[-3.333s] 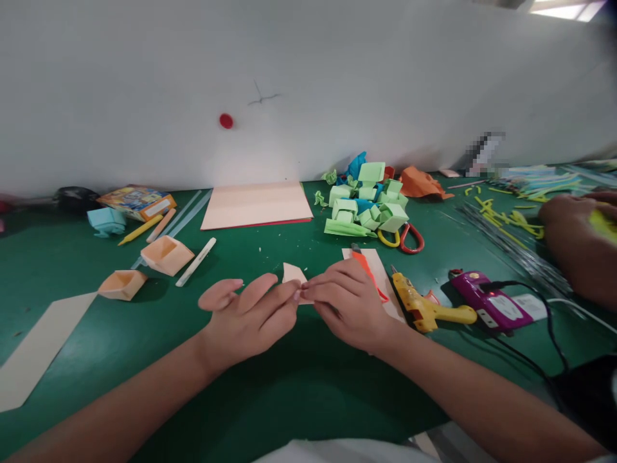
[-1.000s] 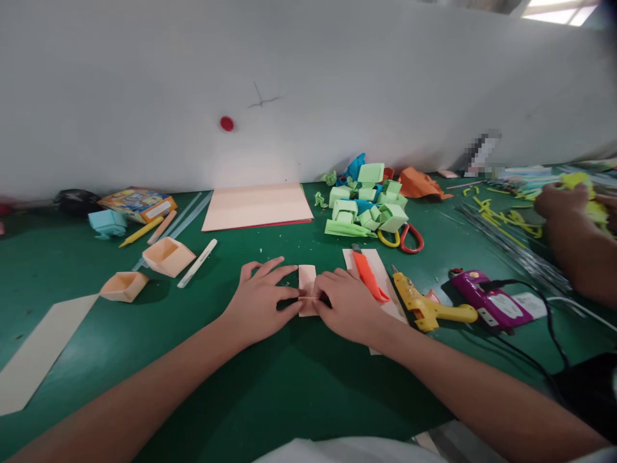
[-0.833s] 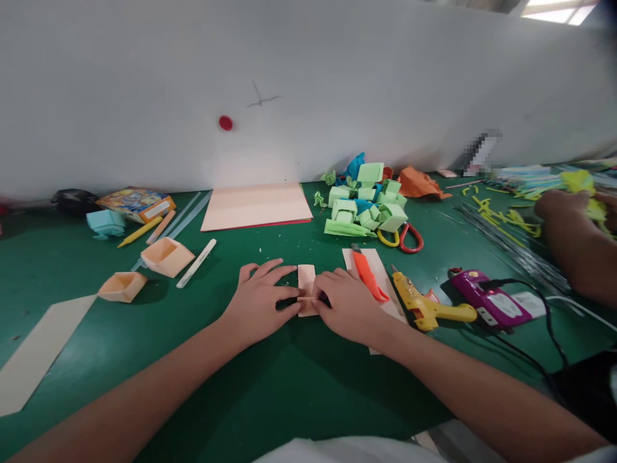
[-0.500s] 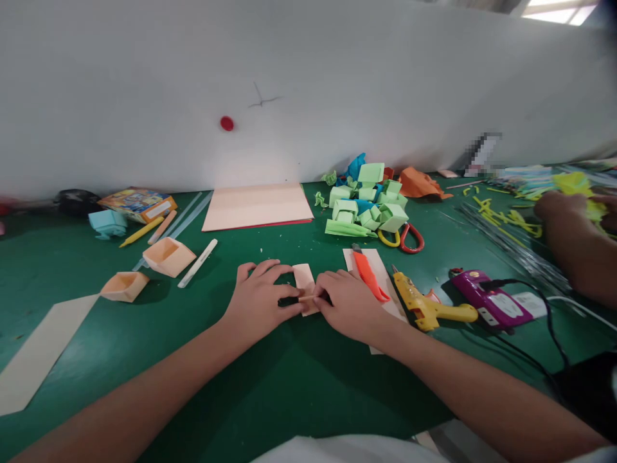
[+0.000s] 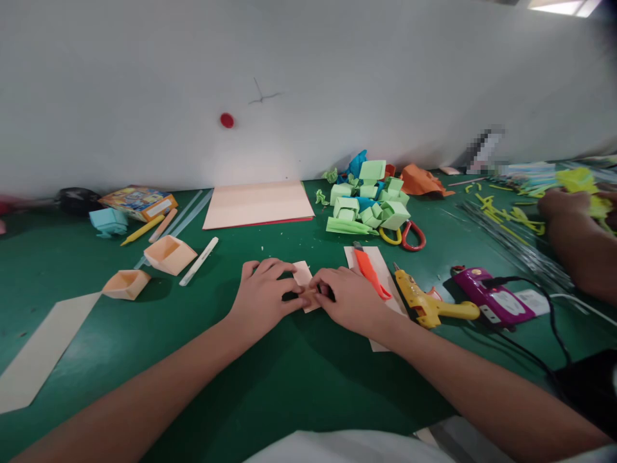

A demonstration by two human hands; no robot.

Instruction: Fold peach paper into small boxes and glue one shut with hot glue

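A small peach paper piece (image 5: pixel 302 272) lies on the green table between my hands, with a fold near its lower part. My left hand (image 5: pixel 263 290) holds its left side, the fingers bent over it and the thumb on the fold. My right hand (image 5: pixel 351 297) pinches the fold from the right, its fingertips close to the left thumb. Fingers cover much of the fold. Beside my right hand an orange utility knife (image 5: pixel 370 273) rests on a peach paper strip (image 5: pixel 383 257). Two folded peach paper boxes, a larger one (image 5: pixel 168 255) and a smaller one (image 5: pixel 126 284), sit off to the left.
A yellow glue gun (image 5: pixel 424 302) and a purple power device (image 5: pixel 496 299) with cables lie at right. Behind are pale green paper boxes (image 5: pixel 347 209), scissors (image 5: pixel 413 236) and peach sheets (image 5: pixel 258 204). A long paper strip (image 5: pixel 48 347) lies left. Another person's hand (image 5: pixel 563 209) works far right.
My left thumb has moved in onto the fold, nearer my right fingertips. The fold's edge, visible before, is now mostly covered. The view has shifted slightly.
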